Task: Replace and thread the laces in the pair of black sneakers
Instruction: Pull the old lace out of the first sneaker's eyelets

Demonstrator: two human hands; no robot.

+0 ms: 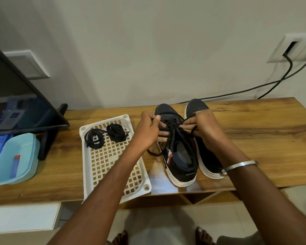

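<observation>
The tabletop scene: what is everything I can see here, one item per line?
Table: one, brown wood, against the wall.
Sneakers: two, black with white soles, side by side on the table.
Lace: black, in the left sneaker, held by both hands.
Tray: one, white lattice, left of the sneakers.
Lace bundles: two, black, at the tray's far end.
Box: one, light blue, far left.
Screen: one, dark, leaning at back left.
Cables: two, black, from a wall socket.
Bangle: one, silver, right wrist.
Left hand: gripping the lace.
Right hand: pinching the lace.
</observation>
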